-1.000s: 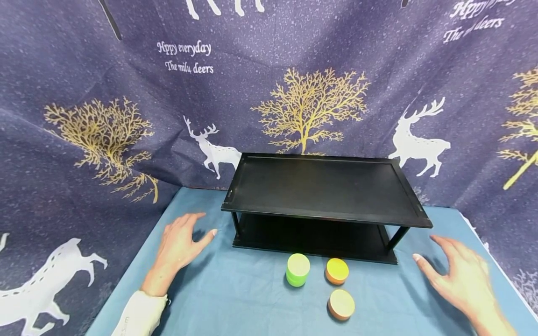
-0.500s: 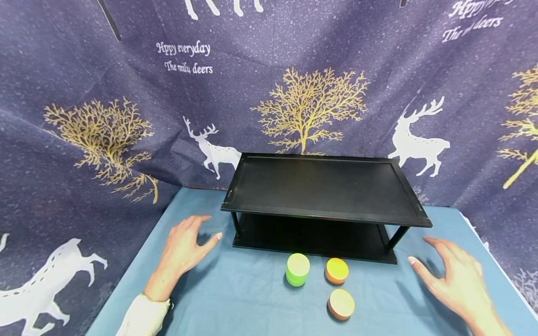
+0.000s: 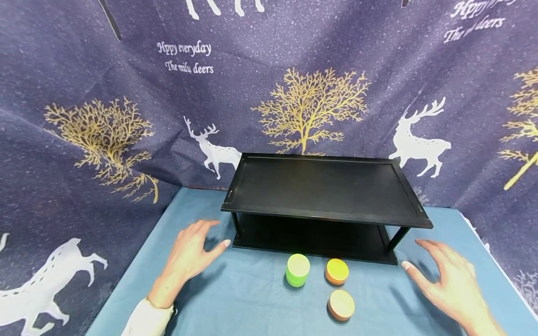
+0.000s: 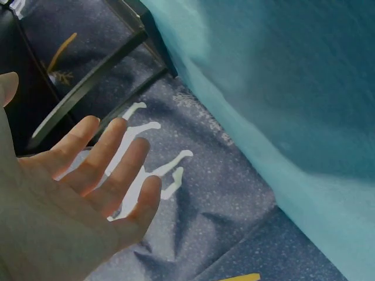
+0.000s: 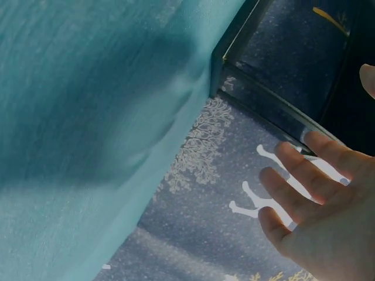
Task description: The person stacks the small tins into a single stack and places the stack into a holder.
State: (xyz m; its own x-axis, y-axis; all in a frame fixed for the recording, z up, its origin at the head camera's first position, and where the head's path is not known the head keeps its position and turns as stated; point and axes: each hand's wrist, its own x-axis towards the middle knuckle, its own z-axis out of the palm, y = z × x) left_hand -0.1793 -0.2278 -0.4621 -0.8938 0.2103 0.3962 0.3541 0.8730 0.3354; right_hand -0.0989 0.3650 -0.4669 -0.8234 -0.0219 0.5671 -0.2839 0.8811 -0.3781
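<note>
A black two-tier shelf [image 3: 323, 189] stands at the back of the blue-covered table. My left hand [image 3: 191, 254] hovers off its left end, fingers spread and holding nothing. On the other side, my right hand [image 3: 447, 280] is held near the shelf's right front post, also bare, thumb apart from the fingers. In front of the shelf sit a bright green round piece [image 3: 297, 269], taller than the others, an orange round piece [image 3: 336, 271], and a tan-topped round piece [image 3: 341, 304] closer to me. Both wrist views show the fingers [image 4: 120, 170] relaxed beside the shelf's posts.
A dark blue cloth [image 3: 269, 93] printed with deer and trees hangs behind and to the sides. The blue table cover [image 3: 248, 303] ends at a right edge beyond my right hand. The shelf's lower tier [image 3: 311, 238] lies under its top board.
Both hands have drifted inward: the left to the right and slightly nearer me, the right to the left. The shelf and round pieces have stayed where they were.
</note>
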